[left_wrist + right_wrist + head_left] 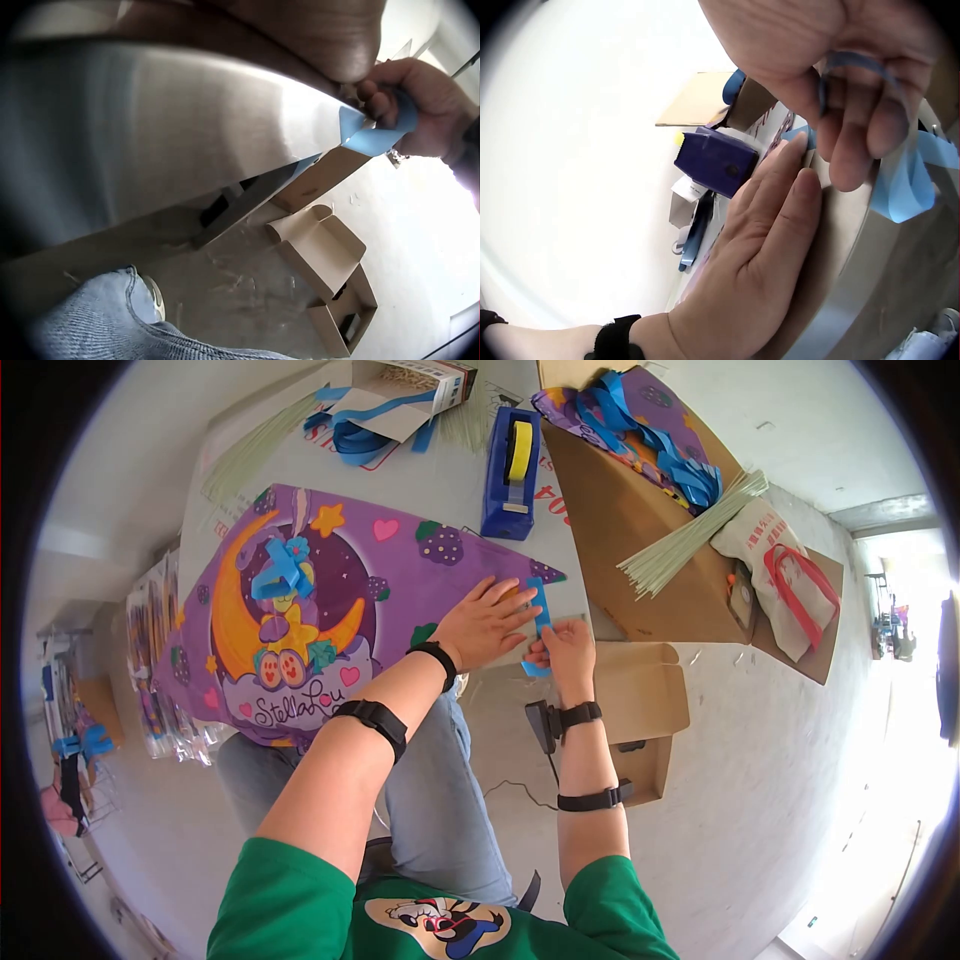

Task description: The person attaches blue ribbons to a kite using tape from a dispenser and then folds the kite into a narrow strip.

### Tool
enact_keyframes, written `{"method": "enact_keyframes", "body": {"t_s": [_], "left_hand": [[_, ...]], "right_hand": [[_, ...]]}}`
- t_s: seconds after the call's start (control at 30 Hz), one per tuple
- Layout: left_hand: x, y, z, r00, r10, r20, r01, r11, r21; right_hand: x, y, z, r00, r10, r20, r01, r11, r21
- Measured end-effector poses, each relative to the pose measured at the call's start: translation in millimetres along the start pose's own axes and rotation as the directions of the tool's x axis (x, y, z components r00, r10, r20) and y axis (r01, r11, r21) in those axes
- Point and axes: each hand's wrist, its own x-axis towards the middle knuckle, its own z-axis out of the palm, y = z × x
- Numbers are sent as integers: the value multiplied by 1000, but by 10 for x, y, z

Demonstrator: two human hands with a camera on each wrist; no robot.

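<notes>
A purple printed sheet (408,582) with a cartoon character and a moon lies on the table, its pointed corner to the right. My left hand (488,622) lies flat near that corner, fingers straight, fingertips touching a strip of blue ribbon (541,600). In the right wrist view the left hand (750,255) presses down along the table edge. Beside it my right hand (565,650) has its thumb and curled fingers round the ribbon. A loop of the ribbon (904,191) hangs past the table edge below those fingers.
A blue tape dispenser (511,480) with yellow tape stands behind the sheet's corner. More blue ribbon (362,442) spills from an open box at the back. Pale thin sticks (690,535) and a cloth bag (775,575) lie on cardboard at right. An open carton (640,725) sits lower down.
</notes>
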Motion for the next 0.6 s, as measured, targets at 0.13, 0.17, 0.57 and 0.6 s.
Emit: {"method": "enact_keyframes", "body": {"t_s": [0.13,0.17,0.57,0.6], "left_hand": [[-7,-7,4,1000,-3,-8,3,1000,-16],[-8,-7,2,1000,-2,-9,2,1000,-19],[-30,-43,39,994,30,-109,-36,998,-46],[-30,-41,56,993,27,-117,-33,998,-45]], "right_hand": [[-55,-42,-10,1000,4,10,-4,1000,-4],[-77,-57,-18,1000,18,11,-17,1000,-15],[417,-737,-32,836,-549,4,505,767,-395],[474,-844,46,865,-501,28,482,814,-324]]}}
